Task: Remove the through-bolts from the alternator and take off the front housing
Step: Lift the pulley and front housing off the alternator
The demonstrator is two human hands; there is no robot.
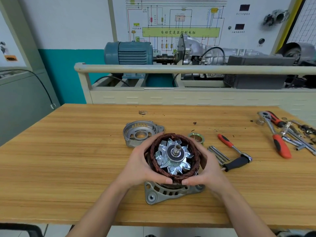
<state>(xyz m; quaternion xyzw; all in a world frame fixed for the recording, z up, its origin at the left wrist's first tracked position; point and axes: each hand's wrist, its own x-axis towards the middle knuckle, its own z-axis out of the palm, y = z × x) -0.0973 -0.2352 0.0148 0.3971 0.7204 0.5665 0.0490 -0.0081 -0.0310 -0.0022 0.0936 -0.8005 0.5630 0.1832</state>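
Wooden workbench [68, 151], alternator [173, 168] as landmark: left hand [142, 166] and right hand [205, 170] curled around its copper stator, probably steadying it. Just beyond, front housing [142, 135] already off; right of it, through-bolts [218, 153] out; farther right, ratchets [277, 134].

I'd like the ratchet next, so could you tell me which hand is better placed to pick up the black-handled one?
Right hand: the black-handled ratchet lies just beside it.

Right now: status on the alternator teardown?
Both hands, left hand and right hand, grip the stator. Front housing off, on bench. Through-bolts out. Nothing obstructing.
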